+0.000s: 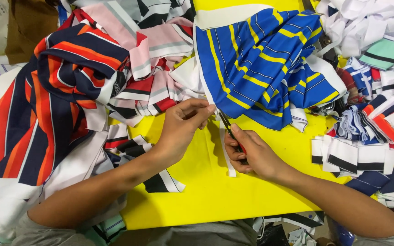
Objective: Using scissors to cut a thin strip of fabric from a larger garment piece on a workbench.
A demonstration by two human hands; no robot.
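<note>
Cutting along the lower edge of a blue fabric piece with yellow stripes [261, 64], which lies bunched at the far side of a yellow work surface [206, 191], just beyond both hands. The cloth looks thin, light and limp: it folds over itself in soft ridges and would sag wherever it is not supported, so it is best taken by a pinch right at the edge, close to the cutting line, to keep that edge taut.

Left hand [181, 127]: fingers drawn together in a closed pinch on the white-bordered lower edge of the blue fabric, thumb against fingertips, holding the hem flat where it meets the table.

Right hand [247, 152]: curled shut around the red-handled scissors [231, 133], fingers through or over the handles; the dark blades point up and away toward the fabric edge, just beside the left fingertips. How far apart the blades stand cannot be made out.

A narrow white strip [228, 159] trails down over the yellow surface between the hands and passes under the right hand.

Surroundings: a heap of navy, orange and white striped cloth [55, 91] at left; pink and red striped pieces [156, 68] behind the left hand; stacked striped collar-like bands [361, 155] at right; white scraps [370, 23] at far right.
</note>
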